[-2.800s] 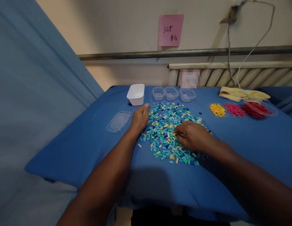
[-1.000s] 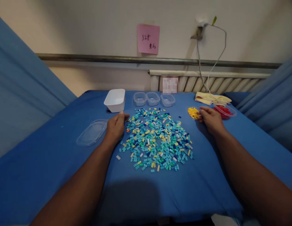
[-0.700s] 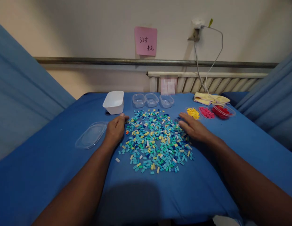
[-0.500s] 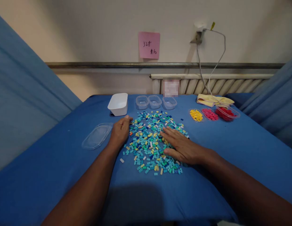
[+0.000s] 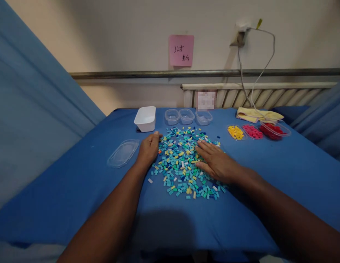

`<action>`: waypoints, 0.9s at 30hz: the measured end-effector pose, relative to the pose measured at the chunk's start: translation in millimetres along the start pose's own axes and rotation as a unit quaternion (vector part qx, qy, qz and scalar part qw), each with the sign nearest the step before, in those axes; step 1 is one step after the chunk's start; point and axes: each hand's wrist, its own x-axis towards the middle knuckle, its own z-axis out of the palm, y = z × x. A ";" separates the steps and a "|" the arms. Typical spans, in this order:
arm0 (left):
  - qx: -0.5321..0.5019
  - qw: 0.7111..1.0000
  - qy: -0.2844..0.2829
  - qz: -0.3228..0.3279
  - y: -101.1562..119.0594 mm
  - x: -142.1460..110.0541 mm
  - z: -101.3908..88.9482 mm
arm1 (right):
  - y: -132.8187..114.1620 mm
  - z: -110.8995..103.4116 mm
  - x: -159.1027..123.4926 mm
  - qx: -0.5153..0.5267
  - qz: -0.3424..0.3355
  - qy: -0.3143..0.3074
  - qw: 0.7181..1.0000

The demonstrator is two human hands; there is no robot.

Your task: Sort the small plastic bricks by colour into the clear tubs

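Note:
A heap of small bricks (image 5: 181, 160), mostly teal, light blue, yellow and white, lies spread on the blue cloth of the table (image 5: 268, 171). My right hand (image 5: 215, 161) rests flat on the right part of the heap, fingers stretched out and pointing left. At the heap's left edge sits my left hand (image 5: 149, 148), its fingers curled loosely against the cloth; whether it holds anything is hidden.
A white tub (image 5: 145, 118) and three small clear tubs (image 5: 187, 116) stand behind the heap. A clear lid (image 5: 123, 153) lies to the left. Trays of yellow (image 5: 235, 132), pink (image 5: 252, 131) and red bricks (image 5: 274, 130) and a yellow cloth (image 5: 257, 115) sit at the right.
My right hand came back from the yellow brick tray at the right and now lies flat on the heap. The left hand stayed at the heap's left edge.

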 end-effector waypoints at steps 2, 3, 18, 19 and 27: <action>0.004 1.000 0.000 0.001 -0.9 -0.1 0.2 | 4.1 -1.3 -5.2 0.016 0.007 0.006 1.000; 0.007 1.000 0.000 0.001 -1.3 0.1 0.2 | 2.4 -2.1 -7.4 0.029 -0.001 0.003 1.000; 0.010 1.000 -0.001 0.010 -0.3 -0.6 -1.6 | -64.1 -0.1 -26.8 0.110 -0.230 -0.093 0.963; 0.012 1.000 -0.001 0.011 -1.3 -0.3 -1.9 | -63.3 2.7 -24.8 0.099 -0.225 -0.086 0.966; 0.008 1.000 -0.002 0.001 -2.3 0.6 -1.5 | -27.6 0.1 -11.3 0.026 -0.079 -0.034 0.996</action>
